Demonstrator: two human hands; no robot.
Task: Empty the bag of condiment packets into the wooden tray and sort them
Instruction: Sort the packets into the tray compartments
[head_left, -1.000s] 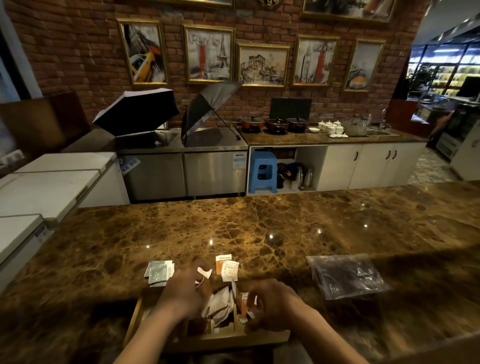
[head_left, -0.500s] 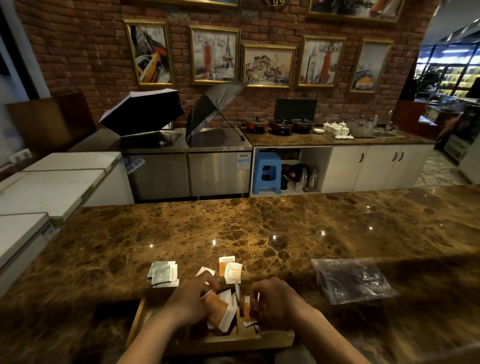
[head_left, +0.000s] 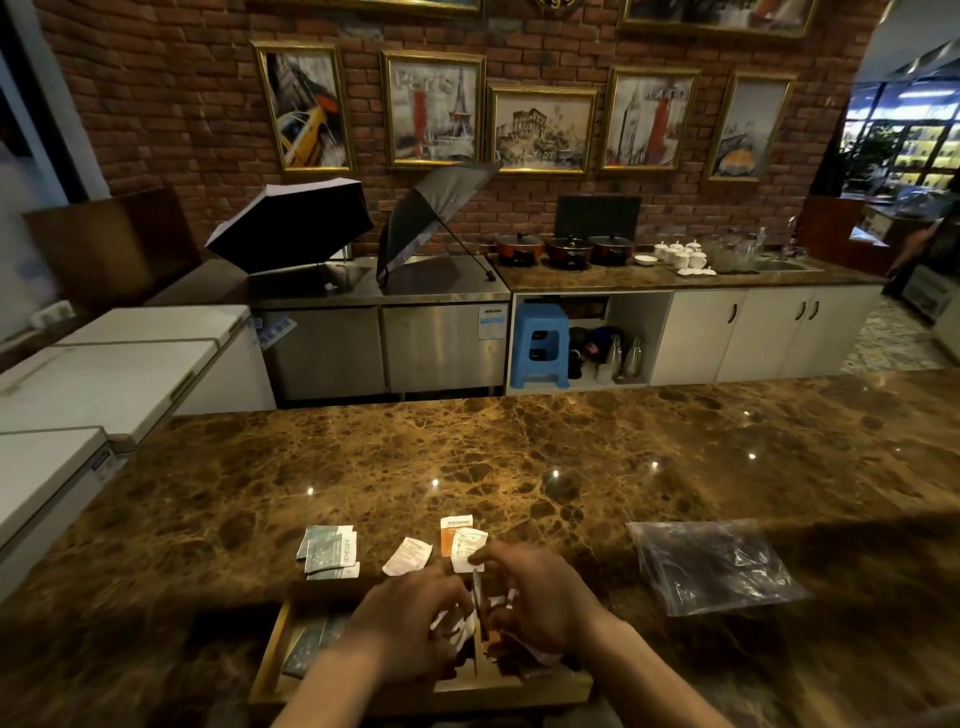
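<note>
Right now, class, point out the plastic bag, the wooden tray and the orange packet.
plastic bag (head_left: 711, 566), head view, middle of the film.
wooden tray (head_left: 270, 660), head view, left wall.
orange packet (head_left: 448, 538), head view, orange face.

Right hand (head_left: 540, 597) now at white packet (head_left: 467, 550).

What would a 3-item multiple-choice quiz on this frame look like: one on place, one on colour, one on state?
1. Where does the plastic bag lie?
A. On the counter, right of the wooden tray
B. Inside the tray
C. On the blue stool

2. What colour is the packet partly under the white packet beyond the tray?
A. Green
B. Orange
C. Black

3. What state is the bag in?
A. Bulging with packets
B. Hanging from a hand
C. Flat, looks emptied

Answers:
1 A: it lies on the marble counter, apart from the tray.
2 B: an orange packet with a white top band.
3 C: it lies slack; both the left hand and right hand work over the tray.
</note>
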